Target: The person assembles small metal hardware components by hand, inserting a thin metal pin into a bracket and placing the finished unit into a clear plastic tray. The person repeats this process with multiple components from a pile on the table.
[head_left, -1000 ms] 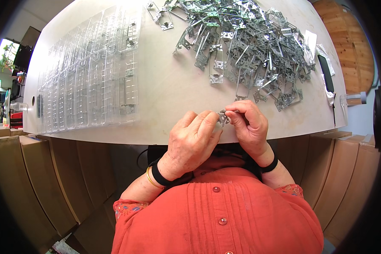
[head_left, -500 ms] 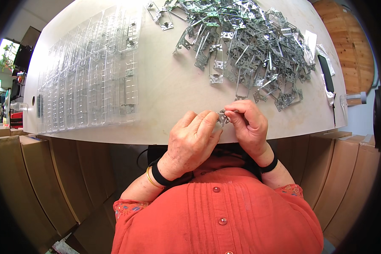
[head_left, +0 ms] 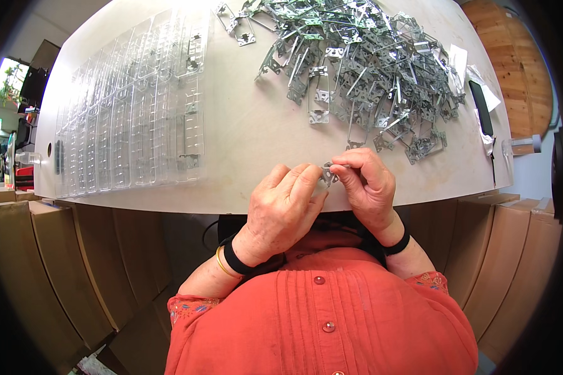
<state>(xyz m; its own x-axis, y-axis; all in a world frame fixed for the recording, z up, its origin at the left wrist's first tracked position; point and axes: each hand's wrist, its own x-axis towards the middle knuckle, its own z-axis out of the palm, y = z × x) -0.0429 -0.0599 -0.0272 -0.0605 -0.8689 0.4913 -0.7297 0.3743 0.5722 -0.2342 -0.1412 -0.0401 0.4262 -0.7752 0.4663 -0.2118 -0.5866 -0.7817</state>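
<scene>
Between my two hands, over the table's near edge, is a small metal bracket [head_left: 329, 174] with holes in it. My left hand [head_left: 283, 201] has its fingers closed around the left side of the piece, hiding much of it. Thumb and forefinger of my right hand [head_left: 370, 185] pinch its other end. A large heap of similar thin metal brackets [head_left: 363, 75] lies beyond my hands. One bracket [head_left: 319, 94] sticks out at the heap's left side.
Stacked clear plastic trays [head_left: 131, 112] with long compartments cover the table's left part. A black phone [head_left: 481, 107] lies by white paper [head_left: 459, 62] at the right. Cardboard boxes [head_left: 75, 269] stand below the table on both sides. A round wooden board [head_left: 510, 69] is beyond the right edge.
Almost nothing differs. Both hands keep their place and grip, with only a very slight shift of the fingers on the metal bracket.
</scene>
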